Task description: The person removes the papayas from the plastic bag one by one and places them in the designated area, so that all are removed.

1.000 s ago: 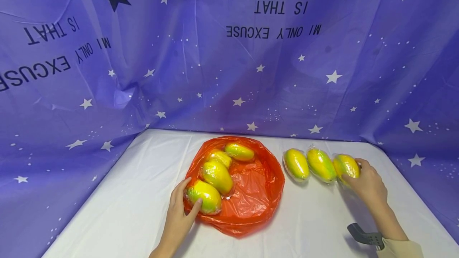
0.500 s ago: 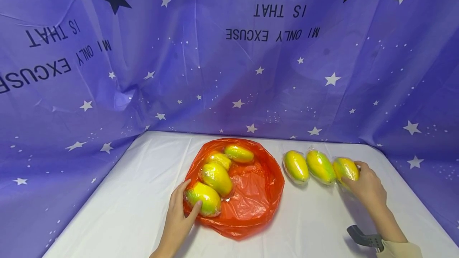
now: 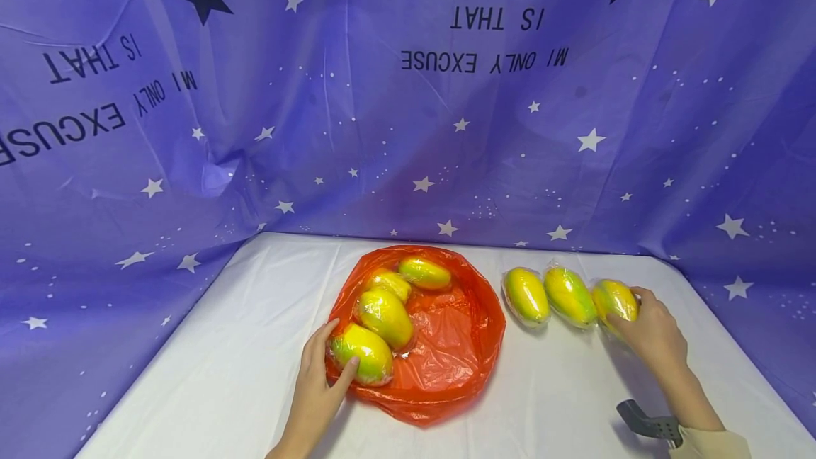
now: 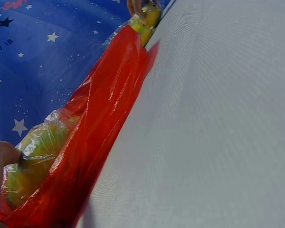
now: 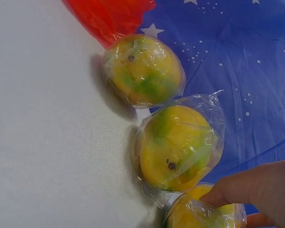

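Note:
An opened red plastic bag lies on the table, holding several yellow-green mangoes in clear wrap. My left hand is at its left side, gripping the nearest mango there, thumb on the fruit and fingers along the bag's rim. In the left wrist view the thumb presses the wrapped mango. To the right of the bag stand three more wrapped mangoes in a row. My right hand grips the rightmost mango. The middle mango and the left one stand beside it, untouched.
A white cloth covers the table. Behind and at the sides hangs a purple-blue curtain with stars and upside-down lettering. A dark grey strap piece sticks out from the right wrist.
The head view has shifted very slightly. Both hands, the bag and the mangoes stay in place.

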`<state>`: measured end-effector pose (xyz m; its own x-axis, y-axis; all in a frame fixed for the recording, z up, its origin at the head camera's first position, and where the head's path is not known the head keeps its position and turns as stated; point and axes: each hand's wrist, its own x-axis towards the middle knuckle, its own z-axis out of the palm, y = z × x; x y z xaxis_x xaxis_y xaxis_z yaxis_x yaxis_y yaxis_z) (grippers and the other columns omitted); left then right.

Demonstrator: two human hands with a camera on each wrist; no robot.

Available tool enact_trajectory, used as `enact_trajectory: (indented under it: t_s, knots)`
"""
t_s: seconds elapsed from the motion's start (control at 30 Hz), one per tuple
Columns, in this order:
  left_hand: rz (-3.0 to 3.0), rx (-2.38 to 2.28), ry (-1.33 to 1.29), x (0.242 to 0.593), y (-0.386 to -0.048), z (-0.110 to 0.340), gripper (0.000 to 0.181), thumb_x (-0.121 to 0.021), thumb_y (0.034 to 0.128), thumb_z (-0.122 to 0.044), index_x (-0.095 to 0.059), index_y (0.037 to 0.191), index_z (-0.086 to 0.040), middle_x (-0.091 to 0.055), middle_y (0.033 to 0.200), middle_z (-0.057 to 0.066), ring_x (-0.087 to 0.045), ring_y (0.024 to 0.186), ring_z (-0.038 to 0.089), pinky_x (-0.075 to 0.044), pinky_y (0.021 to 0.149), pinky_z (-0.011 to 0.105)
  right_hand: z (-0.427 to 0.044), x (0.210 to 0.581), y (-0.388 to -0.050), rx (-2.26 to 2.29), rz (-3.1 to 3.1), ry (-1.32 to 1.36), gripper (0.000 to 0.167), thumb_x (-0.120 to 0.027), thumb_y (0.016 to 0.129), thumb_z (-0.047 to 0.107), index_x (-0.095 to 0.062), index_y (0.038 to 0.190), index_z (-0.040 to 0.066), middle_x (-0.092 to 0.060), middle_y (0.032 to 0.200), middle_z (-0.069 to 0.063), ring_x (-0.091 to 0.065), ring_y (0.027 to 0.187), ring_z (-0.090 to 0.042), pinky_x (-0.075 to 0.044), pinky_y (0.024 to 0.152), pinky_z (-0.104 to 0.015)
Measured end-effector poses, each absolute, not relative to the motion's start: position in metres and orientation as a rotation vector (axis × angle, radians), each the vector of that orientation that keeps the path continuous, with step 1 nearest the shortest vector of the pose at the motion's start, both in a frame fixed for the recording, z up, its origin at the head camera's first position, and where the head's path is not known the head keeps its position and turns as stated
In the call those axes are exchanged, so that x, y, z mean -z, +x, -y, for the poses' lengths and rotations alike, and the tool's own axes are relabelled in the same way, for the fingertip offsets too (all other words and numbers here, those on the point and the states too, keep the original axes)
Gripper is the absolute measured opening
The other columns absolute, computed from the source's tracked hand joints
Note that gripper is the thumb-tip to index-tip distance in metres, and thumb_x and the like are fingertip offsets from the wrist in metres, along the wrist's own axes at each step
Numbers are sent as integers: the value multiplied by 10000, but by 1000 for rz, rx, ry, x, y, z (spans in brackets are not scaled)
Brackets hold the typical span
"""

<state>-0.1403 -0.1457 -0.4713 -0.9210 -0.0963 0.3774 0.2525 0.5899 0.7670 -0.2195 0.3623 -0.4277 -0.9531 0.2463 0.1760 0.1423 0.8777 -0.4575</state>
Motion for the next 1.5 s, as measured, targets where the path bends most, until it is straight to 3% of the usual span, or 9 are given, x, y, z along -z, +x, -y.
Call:
enact_trajectory:
  t_s: [0.7, 1.5]
  knots:
    - [2452, 1254, -136, 471, -140, 146, 671, -676, 917, -311, -325, 1471, -166, -331, 1459, 150, -330, 1340, 382, -296, 1034, 641, -363, 431, -218, -658, 2829, -280, 742, -709, 836, 273, -353, 1317, -166, -466, 1120, -407, -498, 971, -549, -456, 688, -608]
    - [2437, 1272, -119, 473, -140, 144, 667, -690, 908, -289, -340, 1464, -175, -342, 1456, 142, -331, 1345, 361, -291, 1051, 619, -338, 400, -209, -657, 2724, -149, 641, -668, 878, 269, -411, 1346, -85, -429, 1212, -402, -425, 1073, -571, -389, 771, -703]
